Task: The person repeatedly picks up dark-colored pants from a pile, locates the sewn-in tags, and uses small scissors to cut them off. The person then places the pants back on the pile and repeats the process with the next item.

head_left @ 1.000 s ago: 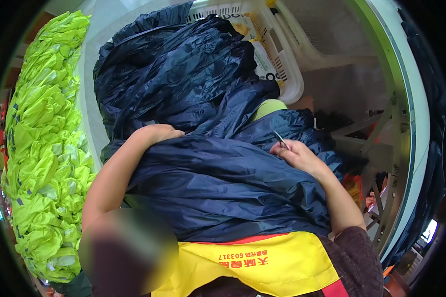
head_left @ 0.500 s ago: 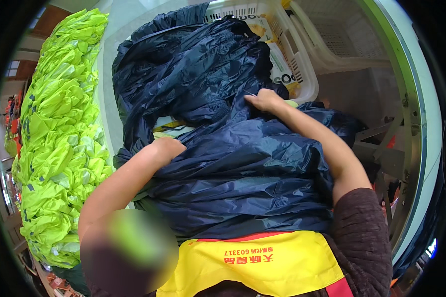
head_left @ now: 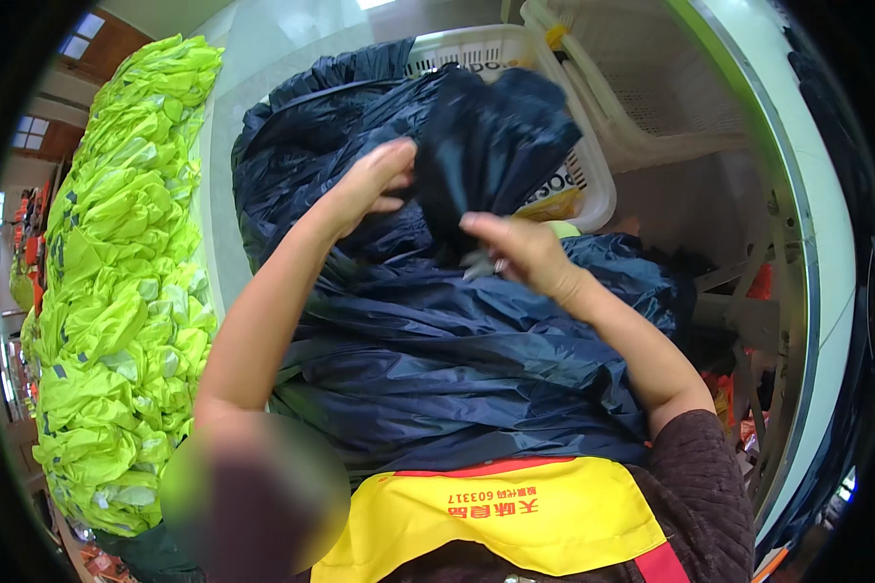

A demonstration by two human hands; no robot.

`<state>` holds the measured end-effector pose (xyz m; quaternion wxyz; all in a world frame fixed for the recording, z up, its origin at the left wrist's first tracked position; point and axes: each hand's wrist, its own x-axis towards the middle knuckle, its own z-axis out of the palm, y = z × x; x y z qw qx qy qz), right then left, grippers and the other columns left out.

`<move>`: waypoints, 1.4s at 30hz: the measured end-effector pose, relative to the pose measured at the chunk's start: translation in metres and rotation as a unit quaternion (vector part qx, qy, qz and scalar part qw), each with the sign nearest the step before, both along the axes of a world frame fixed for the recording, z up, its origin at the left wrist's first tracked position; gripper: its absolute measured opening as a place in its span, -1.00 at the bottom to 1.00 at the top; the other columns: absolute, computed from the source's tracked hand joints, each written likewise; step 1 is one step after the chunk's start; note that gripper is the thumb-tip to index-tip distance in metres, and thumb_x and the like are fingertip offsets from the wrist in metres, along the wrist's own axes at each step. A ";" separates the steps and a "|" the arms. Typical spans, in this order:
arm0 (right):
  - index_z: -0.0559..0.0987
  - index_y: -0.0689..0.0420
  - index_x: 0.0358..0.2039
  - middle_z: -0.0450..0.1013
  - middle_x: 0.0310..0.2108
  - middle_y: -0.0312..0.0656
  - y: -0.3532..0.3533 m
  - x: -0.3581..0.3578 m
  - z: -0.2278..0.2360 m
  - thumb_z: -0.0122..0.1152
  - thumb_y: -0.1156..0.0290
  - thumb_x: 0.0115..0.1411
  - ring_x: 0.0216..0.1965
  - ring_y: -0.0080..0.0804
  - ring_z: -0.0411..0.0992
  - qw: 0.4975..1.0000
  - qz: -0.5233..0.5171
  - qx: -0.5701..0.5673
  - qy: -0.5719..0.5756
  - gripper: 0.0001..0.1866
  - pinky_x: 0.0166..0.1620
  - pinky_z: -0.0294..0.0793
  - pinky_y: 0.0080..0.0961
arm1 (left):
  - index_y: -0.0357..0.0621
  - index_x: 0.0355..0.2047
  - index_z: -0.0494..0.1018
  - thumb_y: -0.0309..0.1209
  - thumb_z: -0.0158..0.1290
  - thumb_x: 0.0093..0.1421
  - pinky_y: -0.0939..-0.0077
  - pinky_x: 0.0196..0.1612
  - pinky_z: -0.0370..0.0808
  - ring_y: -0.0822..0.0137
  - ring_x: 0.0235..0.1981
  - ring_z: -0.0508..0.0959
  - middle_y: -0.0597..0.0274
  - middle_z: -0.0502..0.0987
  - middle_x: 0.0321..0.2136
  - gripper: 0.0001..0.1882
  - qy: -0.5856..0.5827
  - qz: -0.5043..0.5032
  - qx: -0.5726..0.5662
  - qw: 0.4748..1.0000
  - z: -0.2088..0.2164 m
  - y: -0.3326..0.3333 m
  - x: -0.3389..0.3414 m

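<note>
One pale table (head_left: 253,73) carries the cloth, and most of it is hidden under one large heap of dark navy fabric (head_left: 457,389), which spreads from the middle of the table down to the person's apron; its folds overlap too much to count separate pieces. One long pile of bright yellow-green fabric (head_left: 117,311) runs down the left side, likewise too crumpled to count. Two containers stand beyond the heap: a pale translucent crate (head_left: 671,151) at the upper right, and just left of it a white slotted basket (head_left: 603,199), with yellow packaging (head_left: 559,206) inside and navy fabric covering its left part. One yellow apron (head_left: 593,505) with red edging lies across the person's front. One raised bunch of navy fabric (head_left: 501,146) stands up between the two hands, partly in front of the basket. The left hand (head_left: 369,185) is beside its left edge, fingers bent and apart from the thumb; whether they touch it is unclear. The right hand (head_left: 535,255) is at its lower edge, thumb extended, fingers closed around one small metal tool (head_left: 478,264), blurred.
</note>
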<state>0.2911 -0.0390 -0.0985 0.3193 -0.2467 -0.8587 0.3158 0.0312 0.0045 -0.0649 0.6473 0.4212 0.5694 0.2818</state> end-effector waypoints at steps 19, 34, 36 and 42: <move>0.42 0.17 0.02 0.45 -0.13 -0.29 0.008 0.041 0.100 0.25 0.52 0.02 -0.39 -0.77 0.28 0.933 -0.191 -0.162 0.258 -0.51 -0.34 0.23 -0.85 | -0.20 0.12 0.08 -0.40 0.33 -0.20 0.59 -0.04 0.24 0.41 -0.17 0.36 0.23 0.35 -0.20 -0.11 -0.006 -0.167 0.259 0.951 0.039 -0.112 0.054; 0.57 0.22 -0.33 0.34 -0.58 -0.46 -0.004 0.061 0.107 0.18 0.30 0.15 -0.55 -0.74 0.24 0.924 -0.100 -0.324 0.177 -0.78 -0.47 0.18 -0.76 | -0.19 0.03 0.30 -0.17 0.28 -0.11 0.38 0.04 0.31 0.20 0.00 0.39 0.05 0.39 -0.06 -0.28 0.192 -0.010 0.343 0.919 0.087 -0.099 0.067; 0.57 0.21 -0.31 0.33 -0.59 -0.46 -0.005 0.058 0.107 0.18 0.30 0.15 -0.55 -0.76 0.23 0.911 -0.068 -0.363 0.181 -0.77 -0.48 0.16 -0.78 | -0.18 0.06 0.28 -0.21 0.28 -0.15 0.31 0.14 0.22 0.10 0.11 0.31 0.00 0.34 0.04 -0.25 0.233 -0.022 0.477 0.847 0.101 -0.082 0.082; 0.59 0.15 -0.34 0.45 -0.52 -0.40 0.001 0.060 0.094 0.20 0.26 0.12 -0.55 -0.73 0.30 0.879 -0.069 -0.417 0.219 -0.78 -0.52 0.20 -0.79 | -0.27 -0.26 0.48 -0.41 0.16 0.05 0.59 -0.27 0.40 0.47 -0.37 0.46 0.28 0.50 -0.47 -0.75 0.161 -0.356 0.285 0.875 0.115 -0.030 0.086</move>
